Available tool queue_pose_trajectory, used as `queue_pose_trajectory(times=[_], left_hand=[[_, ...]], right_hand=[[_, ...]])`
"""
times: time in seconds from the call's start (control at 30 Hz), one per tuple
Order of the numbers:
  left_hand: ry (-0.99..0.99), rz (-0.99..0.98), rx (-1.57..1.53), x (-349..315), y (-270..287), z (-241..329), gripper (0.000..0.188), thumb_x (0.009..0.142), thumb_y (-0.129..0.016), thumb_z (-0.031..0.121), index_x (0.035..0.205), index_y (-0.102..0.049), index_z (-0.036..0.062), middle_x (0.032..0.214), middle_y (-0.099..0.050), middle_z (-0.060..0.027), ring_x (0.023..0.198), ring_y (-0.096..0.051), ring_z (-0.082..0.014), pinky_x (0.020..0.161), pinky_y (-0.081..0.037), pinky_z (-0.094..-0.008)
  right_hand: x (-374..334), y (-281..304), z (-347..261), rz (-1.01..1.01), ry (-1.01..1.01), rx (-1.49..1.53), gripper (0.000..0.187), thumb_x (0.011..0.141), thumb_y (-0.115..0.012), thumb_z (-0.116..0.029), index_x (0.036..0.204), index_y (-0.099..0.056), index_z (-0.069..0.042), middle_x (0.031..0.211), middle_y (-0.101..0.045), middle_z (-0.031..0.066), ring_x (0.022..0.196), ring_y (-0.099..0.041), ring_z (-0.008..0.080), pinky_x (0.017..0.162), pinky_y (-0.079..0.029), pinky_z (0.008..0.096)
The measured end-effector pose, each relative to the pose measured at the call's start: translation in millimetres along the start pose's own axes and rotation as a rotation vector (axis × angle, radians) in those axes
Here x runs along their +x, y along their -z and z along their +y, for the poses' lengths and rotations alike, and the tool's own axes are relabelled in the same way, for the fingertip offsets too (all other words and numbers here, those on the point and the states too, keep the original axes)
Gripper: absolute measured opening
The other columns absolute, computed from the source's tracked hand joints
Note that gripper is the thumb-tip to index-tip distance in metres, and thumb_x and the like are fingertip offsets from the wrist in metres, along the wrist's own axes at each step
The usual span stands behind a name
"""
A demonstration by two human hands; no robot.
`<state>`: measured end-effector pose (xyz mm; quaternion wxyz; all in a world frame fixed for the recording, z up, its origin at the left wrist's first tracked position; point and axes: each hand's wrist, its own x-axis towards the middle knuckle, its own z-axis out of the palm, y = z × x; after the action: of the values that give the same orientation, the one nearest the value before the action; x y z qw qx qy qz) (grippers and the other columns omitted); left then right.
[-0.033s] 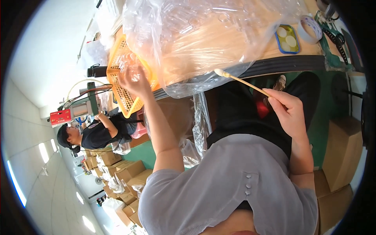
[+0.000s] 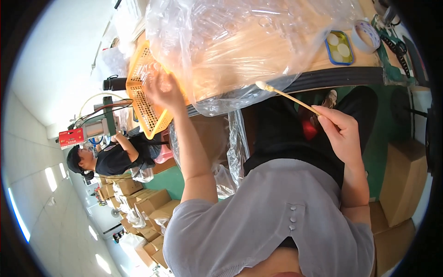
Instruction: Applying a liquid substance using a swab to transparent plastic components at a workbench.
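My right hand (image 2: 342, 131) pinches the lower end of a thin wooden stick (image 2: 297, 100). The stick slants up to the left, and its tip is a white, padded-looking knob with a yellowish band under it. My left hand (image 2: 167, 94), smeared by motion, is over a yellow perforated plastic basket (image 2: 150, 115). Clear, shiny pieces (image 2: 150, 69) lie in the basket beside the fingers; whether the fingers hold one is too blurred to tell. A large clear plastic bag (image 2: 217, 78) with clear parts inside spreads over the table, right of the basket.
A blue-rimmed tray (image 2: 339, 57) with pale round pieces and a tape roll (image 2: 365, 37) sit at the table's right. Beyond the basket are a black cylinder (image 2: 114, 84) and a machine (image 2: 99, 127), where another person (image 2: 115, 159) works. Cardboard boxes (image 2: 399, 180) stand at right.
My left hand has shifted slightly to the right over the basket and is more blurred. My right hand and the stick have moved a touch to the right.
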<state>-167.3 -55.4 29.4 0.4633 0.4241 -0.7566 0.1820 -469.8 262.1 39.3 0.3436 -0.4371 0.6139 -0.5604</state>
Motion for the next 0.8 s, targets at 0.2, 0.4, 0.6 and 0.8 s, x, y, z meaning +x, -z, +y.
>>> queue_pose_trajectory(times=[0.2, 0.4, 0.6, 0.8], left_hand=[[-0.07, -0.411, -0.337, 14, -82, 92, 0.046, 0.076, -0.068, 0.019, 0.115, -0.05, 0.0009, 0.116, -0.051, -0.0186, 0.108, -0.049, -0.0354, 0.091, -0.041, -0.041], [-0.251, -0.335, -0.017, 42, -159, 81, 0.061, 0.077, -0.065, 0.039, 0.121, -0.045, 0.0036, 0.114, -0.051, -0.0194, 0.105, -0.049, -0.0349, 0.089, -0.038, -0.0445], [-0.287, -0.56, 0.013, 57, -182, 88, 0.063, 0.078, -0.06, 0.05, 0.124, -0.046, 0.0091, 0.11, -0.053, -0.0179, 0.098, -0.053, -0.0338, 0.087, -0.038, -0.0458], [-0.12, -0.509, 0.025, 52, -182, 94, 0.049, 0.073, -0.064, 0.052, 0.103, -0.058, 0.0135, 0.096, -0.057, -0.0124, 0.091, -0.057, -0.03, 0.081, -0.038, -0.0447]], right_hand=[[-9, 9, -7, 0.049, -0.079, -0.021, 0.02, 0.085, -0.056, -0.002, 0.104, -0.063, 0.002, 0.079, -0.063, 0.0052, 0.067, -0.053, 0.0074, 0.06, -0.041, 0.0202], [-23, 20, -2, 0.102, -0.133, -0.028, 0.021, 0.086, -0.056, -0.002, 0.105, -0.062, 0.002, 0.081, -0.063, 0.0053, 0.069, -0.052, 0.0067, 0.063, -0.04, 0.0187], [-30, 24, 10, 0.145, -0.186, 0.007, 0.022, 0.086, -0.056, -0.004, 0.106, -0.062, 0.002, 0.081, -0.063, 0.0017, 0.069, -0.05, 0.0047, 0.062, -0.04, 0.0181], [-23, 24, 8, 0.119, -0.168, 0.041, 0.022, 0.086, -0.056, -0.004, 0.107, -0.062, 0.002, 0.082, -0.064, 0.0033, 0.069, -0.053, 0.0066, 0.063, -0.042, 0.0194]])
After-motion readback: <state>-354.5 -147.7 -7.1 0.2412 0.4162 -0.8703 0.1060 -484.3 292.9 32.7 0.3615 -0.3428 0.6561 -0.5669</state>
